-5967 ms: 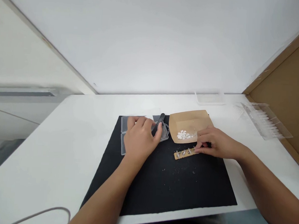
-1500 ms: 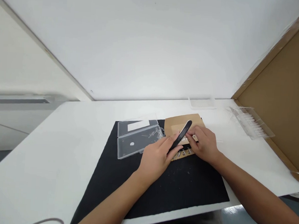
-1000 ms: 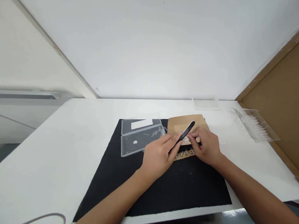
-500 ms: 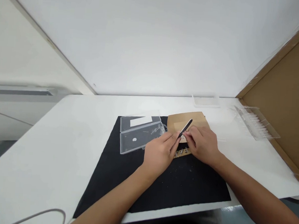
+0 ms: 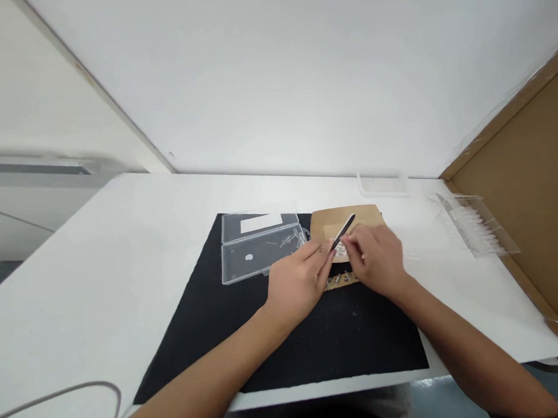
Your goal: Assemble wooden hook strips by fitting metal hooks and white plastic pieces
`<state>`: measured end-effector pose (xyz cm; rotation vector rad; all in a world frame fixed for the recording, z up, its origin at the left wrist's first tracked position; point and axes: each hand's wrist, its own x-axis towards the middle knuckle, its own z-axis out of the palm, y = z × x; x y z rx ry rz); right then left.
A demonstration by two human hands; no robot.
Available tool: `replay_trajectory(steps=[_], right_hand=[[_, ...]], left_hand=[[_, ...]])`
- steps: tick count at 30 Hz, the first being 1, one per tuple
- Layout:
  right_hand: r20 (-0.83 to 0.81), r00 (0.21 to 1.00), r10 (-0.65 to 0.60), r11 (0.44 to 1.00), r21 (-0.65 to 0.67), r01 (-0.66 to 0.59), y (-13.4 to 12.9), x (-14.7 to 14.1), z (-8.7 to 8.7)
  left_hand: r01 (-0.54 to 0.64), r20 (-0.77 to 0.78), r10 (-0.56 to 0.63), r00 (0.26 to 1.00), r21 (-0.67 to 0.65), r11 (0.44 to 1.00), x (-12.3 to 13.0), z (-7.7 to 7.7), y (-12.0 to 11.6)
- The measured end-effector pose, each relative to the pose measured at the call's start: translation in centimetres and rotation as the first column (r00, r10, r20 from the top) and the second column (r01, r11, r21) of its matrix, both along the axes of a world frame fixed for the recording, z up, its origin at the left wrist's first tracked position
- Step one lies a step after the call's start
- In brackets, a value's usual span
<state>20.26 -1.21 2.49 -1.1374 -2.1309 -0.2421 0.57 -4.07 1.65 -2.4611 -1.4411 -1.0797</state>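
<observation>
An open clear case [image 5: 237, 268] lies on the black mat [image 5: 220, 319] as your left hand [image 5: 296, 278] pinches a dark file [image 5: 344, 230], angled up over the brown paper tray [image 5: 324, 219]; close by, your right hand [image 5: 376, 256] presses its fingertips together, anything between them too small to tell.

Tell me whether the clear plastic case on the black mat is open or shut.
Open: the clear plastic case lies with both halves spread out side by side, the near one showing small clear pieces inside.
</observation>
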Motion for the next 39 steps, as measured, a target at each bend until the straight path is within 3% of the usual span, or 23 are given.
replay_trajectory(steps=[2,6,9,13,17,20,24,28,32,36,39], right_hand=[[0.029,0.999,0.046,0.999,-0.006,-0.046,0.1,-0.1,-0.1],[0.007,0.999,-0.033,0.999,0.018,0.033,0.4,0.0,-0.2],[0.074,0.995,0.060,0.998,-0.008,-0.059,0.6,0.1,0.0],[0.006,1.000,-0.009,1.000,0.012,0.009,0.7,0.1,0.3],[0.070,0.996,0.062,0.998,-0.006,-0.062,0.7,0.0,0.6],[0.005,1.000,-0.027,0.997,0.066,0.026,0.7,-0.2,0.7],[0.090,0.990,0.105,0.994,0.020,-0.107,0.9,-0.3,0.8],[0.005,1.000,-0.025,0.999,0.040,0.025,1.1,-0.2,0.6],[0.080,0.992,0.100,0.995,-0.002,-0.100,1.0,-0.3,0.5],[-0.093,0.995,-0.033,0.999,0.025,0.035,1.3,0.1,0.9],[-0.151,0.988,-0.017,1.000,-0.020,0.014,1.3,0.7,0.7]], left_hand=[[0.007,0.003,-0.007,1.000,-0.013,1.000,-0.1,-0.1,0.1],[0.005,0.047,-0.003,0.999,-0.040,0.999,0.0,0.0,0.1],[0.005,0.053,-0.004,0.999,-0.020,1.000,0.0,0.1,0.0],[-0.010,0.058,0.010,0.998,-0.003,1.000,0.0,0.1,0.0],[-0.003,0.070,0.004,0.998,-0.001,1.000,0.0,0.1,0.0],[-0.009,0.080,0.008,0.997,0.006,1.000,0.0,0.0,0.1],[-0.023,0.060,0.023,0.998,0.009,1.000,0.0,0.0,0.3],[-0.049,0.042,0.050,0.998,-0.023,0.999,0.1,-0.1,0.4],[-0.042,0.030,0.042,0.999,-0.023,0.999,-0.1,-0.2,0.5],[-0.051,0.022,0.050,0.999,0.047,0.998,-0.5,-0.4,0.7],[-0.076,0.023,0.074,0.997,0.096,0.992,-0.7,-0.5,1.2]])
